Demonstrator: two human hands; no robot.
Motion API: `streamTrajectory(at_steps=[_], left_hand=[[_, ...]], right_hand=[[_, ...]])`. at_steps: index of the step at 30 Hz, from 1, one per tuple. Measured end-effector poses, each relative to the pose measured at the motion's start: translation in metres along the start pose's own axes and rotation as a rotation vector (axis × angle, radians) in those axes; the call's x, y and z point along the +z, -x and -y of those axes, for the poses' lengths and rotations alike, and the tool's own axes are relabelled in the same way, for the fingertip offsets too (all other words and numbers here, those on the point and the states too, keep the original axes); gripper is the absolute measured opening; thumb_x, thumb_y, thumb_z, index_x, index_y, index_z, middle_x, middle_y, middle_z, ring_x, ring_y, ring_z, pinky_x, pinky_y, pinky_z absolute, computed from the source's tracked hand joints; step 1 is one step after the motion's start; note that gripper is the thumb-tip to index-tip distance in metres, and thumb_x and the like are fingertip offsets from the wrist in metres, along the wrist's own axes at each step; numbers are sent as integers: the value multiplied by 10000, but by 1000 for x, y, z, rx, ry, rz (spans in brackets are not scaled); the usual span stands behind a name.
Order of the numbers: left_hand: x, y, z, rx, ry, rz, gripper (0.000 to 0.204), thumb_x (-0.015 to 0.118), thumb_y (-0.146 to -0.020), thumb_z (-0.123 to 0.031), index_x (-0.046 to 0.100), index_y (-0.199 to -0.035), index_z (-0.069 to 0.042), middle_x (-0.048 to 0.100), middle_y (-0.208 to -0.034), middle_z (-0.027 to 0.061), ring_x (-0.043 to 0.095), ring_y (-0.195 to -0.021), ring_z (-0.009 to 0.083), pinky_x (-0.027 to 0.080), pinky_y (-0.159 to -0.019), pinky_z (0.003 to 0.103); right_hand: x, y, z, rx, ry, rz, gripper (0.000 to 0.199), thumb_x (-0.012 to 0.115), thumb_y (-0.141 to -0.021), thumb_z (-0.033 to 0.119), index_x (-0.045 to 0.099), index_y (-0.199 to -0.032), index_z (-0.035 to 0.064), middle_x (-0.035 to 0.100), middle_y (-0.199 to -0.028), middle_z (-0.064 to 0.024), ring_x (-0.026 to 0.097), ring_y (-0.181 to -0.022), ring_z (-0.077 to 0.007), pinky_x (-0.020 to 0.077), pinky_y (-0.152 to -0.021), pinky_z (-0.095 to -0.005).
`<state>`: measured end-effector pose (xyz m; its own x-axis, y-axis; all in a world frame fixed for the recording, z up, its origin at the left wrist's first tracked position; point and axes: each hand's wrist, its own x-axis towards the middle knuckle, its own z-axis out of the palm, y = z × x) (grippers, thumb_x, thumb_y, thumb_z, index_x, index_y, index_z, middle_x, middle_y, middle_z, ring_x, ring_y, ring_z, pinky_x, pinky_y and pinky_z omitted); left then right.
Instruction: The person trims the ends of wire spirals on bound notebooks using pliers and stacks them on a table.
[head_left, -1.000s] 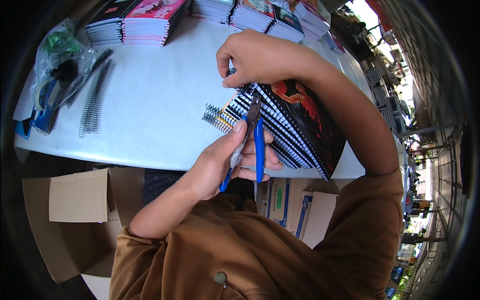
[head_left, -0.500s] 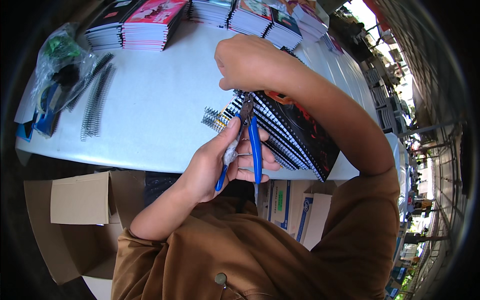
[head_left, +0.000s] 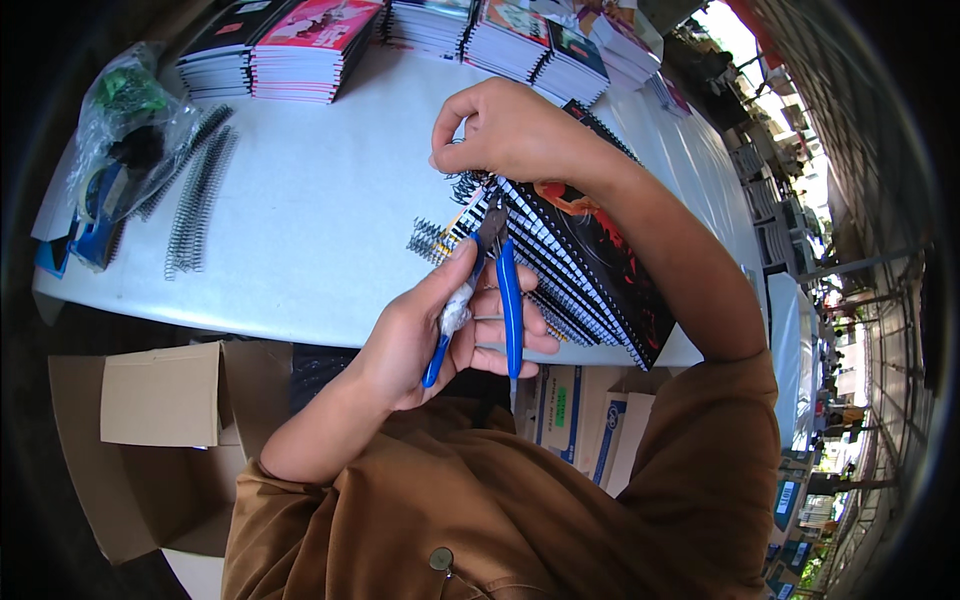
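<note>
White tabletop (head_left: 300,240) under bright daylight: left hand (head_left: 430,335) wraps the blue-handled pliers (head_left: 497,285), nose up at the wire spiral (head_left: 465,185). Right hand (head_left: 510,130), just above, pinches that spiral, steadying the fanned notebooks (head_left: 590,270) for the tool.

Notebook-binding workshop: stacked notebooks (head_left: 300,50), loose spirals (head_left: 195,200)
</note>
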<state>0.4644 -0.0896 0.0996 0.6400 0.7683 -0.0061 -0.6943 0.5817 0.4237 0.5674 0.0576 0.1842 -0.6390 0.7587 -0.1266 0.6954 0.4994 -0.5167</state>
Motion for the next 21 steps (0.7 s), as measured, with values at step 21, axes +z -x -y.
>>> streamTrajectory(at_steps=[21], left_hand=[[2,-7,-11,-12,30,-60,611,227,-945,-504,461,-1167,14,588,-955,201,600,-934,378,501,-799,520]], right_hand=[[1,3,5,71,62,-99,221,711,-628,227,680,-747,43,658,-701,-110,639,-672,-213,497,-678,-300]])
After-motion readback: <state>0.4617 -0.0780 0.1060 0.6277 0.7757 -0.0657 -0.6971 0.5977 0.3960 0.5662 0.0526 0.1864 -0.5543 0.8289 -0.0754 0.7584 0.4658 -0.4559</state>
